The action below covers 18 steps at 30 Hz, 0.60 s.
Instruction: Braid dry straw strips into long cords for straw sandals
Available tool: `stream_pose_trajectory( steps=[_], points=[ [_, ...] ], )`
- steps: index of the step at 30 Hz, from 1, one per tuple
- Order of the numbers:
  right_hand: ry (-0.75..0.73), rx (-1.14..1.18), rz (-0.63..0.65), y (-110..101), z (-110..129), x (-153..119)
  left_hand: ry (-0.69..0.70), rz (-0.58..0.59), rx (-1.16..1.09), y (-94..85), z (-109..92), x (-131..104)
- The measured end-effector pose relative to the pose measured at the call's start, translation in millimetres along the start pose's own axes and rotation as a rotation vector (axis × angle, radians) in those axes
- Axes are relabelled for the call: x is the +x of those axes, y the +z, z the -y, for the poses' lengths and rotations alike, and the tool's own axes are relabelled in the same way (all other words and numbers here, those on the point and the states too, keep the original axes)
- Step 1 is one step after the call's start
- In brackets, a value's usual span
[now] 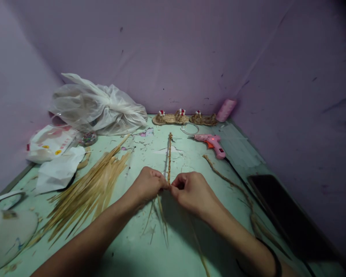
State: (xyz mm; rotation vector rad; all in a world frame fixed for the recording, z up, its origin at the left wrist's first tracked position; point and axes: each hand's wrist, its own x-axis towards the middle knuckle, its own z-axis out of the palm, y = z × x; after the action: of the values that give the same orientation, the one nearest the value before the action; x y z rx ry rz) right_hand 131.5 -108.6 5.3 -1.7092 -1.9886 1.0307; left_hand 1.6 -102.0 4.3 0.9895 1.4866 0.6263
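Note:
A thin straw braid (170,159) stretches away from me along the table, its knotted far end standing a little above or on the surface. My left hand (149,183) pinches the near end of the braid from the left, fingers closed. From the right, my right hand (193,191) pinches at the same spot with thumb and forefinger. Loose straw strips (161,215) hang out below my left hand, and one long strand trails under my right wrist. The exact grip on each strip is hidden by my fingers.
Dried straw strips (95,184) lie fanned out at left. A pink glue gun (209,141), its light on, and a twisted straw cord (233,182) lie right, near a black phone (285,211). Small woven slippers (173,118), a plastic bag (100,107) and a pink roll (226,110) line the back.

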Motion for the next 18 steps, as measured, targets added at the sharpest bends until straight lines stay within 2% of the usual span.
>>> stream_pose_trajectory(
  steps=[4,8,11,15,18],
  points=[
    [-0.165,-0.166,-0.071,6,12,-14,-0.062,0.013,-0.125,-0.1,-3,-6],
    [-0.260,-0.341,-0.085,13,14,-18,0.013,0.077,-0.111,-4.4,0,-8],
    [-0.288,-0.388,-0.063,14,16,-20,0.099,0.062,-0.044,-8.0,4,-5],
    [-0.260,-0.185,0.027,-3,13,-15,0.144,0.087,-0.116,-10.7,10,1],
    [-0.109,0.200,-0.011,-18,4,-3,0.141,0.145,-0.172,-11.0,15,3]
  ],
)
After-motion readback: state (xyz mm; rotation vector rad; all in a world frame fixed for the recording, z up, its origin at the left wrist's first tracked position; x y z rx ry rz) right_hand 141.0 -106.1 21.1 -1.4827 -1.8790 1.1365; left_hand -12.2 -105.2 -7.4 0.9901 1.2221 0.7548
